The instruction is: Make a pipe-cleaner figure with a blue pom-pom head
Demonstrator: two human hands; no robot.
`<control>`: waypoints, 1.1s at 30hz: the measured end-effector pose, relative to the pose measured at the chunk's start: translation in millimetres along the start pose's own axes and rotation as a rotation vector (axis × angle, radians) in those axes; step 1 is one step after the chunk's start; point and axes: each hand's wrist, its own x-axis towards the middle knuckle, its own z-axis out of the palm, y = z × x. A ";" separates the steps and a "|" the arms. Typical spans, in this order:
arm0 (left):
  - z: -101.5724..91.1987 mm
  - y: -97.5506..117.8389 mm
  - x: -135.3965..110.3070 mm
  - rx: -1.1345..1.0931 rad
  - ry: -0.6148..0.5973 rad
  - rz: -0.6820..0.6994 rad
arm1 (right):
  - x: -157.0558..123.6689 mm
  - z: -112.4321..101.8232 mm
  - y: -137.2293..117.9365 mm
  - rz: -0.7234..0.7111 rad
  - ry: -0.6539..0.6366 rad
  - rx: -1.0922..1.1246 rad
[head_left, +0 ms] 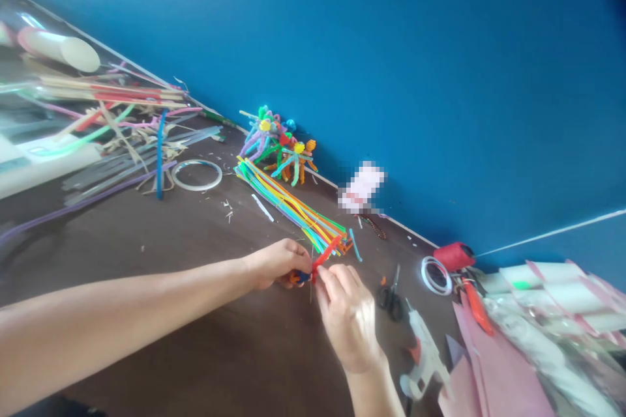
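The left hand (278,264) and right hand (348,316) pinch a small red-and-blue pipe-cleaner bundle (307,275) between them, just above the counter (195,313). It is light and bendy, and is best held at its twisted centre.

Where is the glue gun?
In the head view, the white hot glue gun lies at the lower right of the dark table, between the black-handled scissors and the pink paper sheets.

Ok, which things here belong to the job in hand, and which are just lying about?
Job in hand: left hand, right hand, twisted red and blue pipe cleaners, bundle of straight pipe cleaners.
Lying about: pipe-cleaner figures, scissors, hot glue gun, red spool, tape roll, pink paper sheets.
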 end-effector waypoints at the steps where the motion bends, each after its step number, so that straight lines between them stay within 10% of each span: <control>1: 0.6 -1.3 0.2 0.046 0.016 0.038 | -0.2 -0.5 -0.4 0.005 -0.006 0.003; 19: 3.7 2.6 -12.1 0.662 0.143 0.520 | 2.5 6.9 -2.6 0.498 0.039 0.525; 33: 7.5 -1.0 -13.8 0.779 0.144 0.584 | 12.5 2.2 -5.6 0.645 -0.032 0.798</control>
